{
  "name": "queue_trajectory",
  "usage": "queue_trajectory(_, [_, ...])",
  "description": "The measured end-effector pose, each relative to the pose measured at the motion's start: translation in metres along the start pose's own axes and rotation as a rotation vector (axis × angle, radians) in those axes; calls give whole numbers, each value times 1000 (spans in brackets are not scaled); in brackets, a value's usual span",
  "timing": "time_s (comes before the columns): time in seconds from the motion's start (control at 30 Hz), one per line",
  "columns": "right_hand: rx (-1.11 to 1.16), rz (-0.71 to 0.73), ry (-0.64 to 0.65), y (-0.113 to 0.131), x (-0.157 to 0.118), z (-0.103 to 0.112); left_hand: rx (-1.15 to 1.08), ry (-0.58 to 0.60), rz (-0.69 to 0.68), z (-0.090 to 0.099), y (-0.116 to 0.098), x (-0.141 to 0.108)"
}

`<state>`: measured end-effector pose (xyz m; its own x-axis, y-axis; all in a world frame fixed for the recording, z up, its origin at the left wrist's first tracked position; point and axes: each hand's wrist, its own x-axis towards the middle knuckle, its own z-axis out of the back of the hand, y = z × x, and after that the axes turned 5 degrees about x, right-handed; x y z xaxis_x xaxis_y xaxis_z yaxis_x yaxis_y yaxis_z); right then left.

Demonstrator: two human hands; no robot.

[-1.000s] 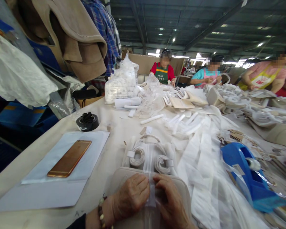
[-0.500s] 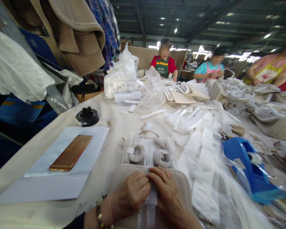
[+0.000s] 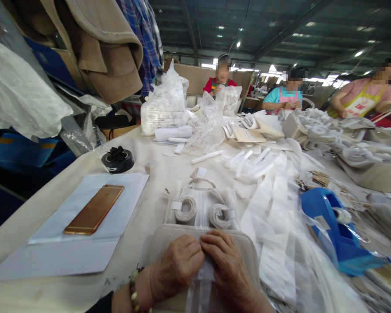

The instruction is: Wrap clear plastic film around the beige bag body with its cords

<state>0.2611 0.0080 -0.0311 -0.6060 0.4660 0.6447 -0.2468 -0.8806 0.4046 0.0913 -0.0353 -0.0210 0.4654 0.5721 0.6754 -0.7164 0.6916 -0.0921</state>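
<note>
A beige bag [image 3: 249, 252] lies on the table in front of me, with a translucent white strip [image 3: 201, 213] running down its middle. My left hand [image 3: 178, 263] is closed, its fingers pinching the strip over the bag's body. Beside it, fingers bent, my right hand [image 3: 226, 263] pinches the strip at the same spot; the fingertips of both hands nearly meet. Beyond my fingers, two wrapped strap coils [image 3: 186, 208] sit on either side of the strip. Past them a handle loop [image 3: 203, 180] carries a small white tag. My hands cover part of the strip.
A gold phone [image 3: 94, 209] lies on paper sheets [image 3: 81, 256] at left, with a black tape roll [image 3: 117, 161] behind. White wrapping strips [image 3: 273, 217] and a blue tape dispenser [image 3: 332, 226] are at right. Bag piles and several co-workers are beyond.
My hands stay on the strip with hardly any movement. The view has shifted slightly. Across the table, the co-worker in red has raised a hand, and a clear plastic bag now stands up in front.
</note>
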Motion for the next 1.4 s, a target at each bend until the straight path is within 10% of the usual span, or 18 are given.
queue_trajectory(0.33, [160,-154,-43,3,8,-4,-258,26,233,9,13,2])
queue_trajectory(1.4, [308,-57,120,3,-3,-4,-7,71,139,4,13,-10])
